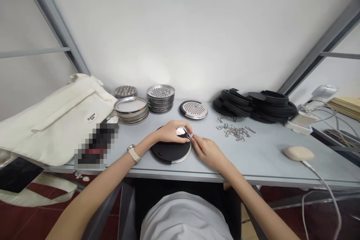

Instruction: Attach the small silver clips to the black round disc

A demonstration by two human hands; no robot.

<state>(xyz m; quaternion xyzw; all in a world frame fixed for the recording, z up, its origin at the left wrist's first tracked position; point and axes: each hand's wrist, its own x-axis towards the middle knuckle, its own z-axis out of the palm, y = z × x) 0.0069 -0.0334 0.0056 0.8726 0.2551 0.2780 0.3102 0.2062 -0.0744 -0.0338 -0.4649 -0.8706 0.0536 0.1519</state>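
Observation:
A black round cover with a metal rim (171, 151) lies on the table in front of me. My left hand (174, 132) rests over its far right part, fingers curled and thumb bent in towards the edge. A small white patch (180, 131) shows under its fingers; I cannot make out what it is. Between both hands, at the right edge of the cover, is a small metal wire clip (189, 136). My right hand (206, 150) pinches this clip from the right. The exact contact of the fingertips is partly hidden.
Behind stand stacks of metal discs (131, 110) and grater discs (161, 99), plus one grater disc with a black rim (194, 109). Black rings (233, 103) and loose wire clips (236, 131) lie right. A cream bag (62, 120) sits left; a corded beige device (299, 153) right.

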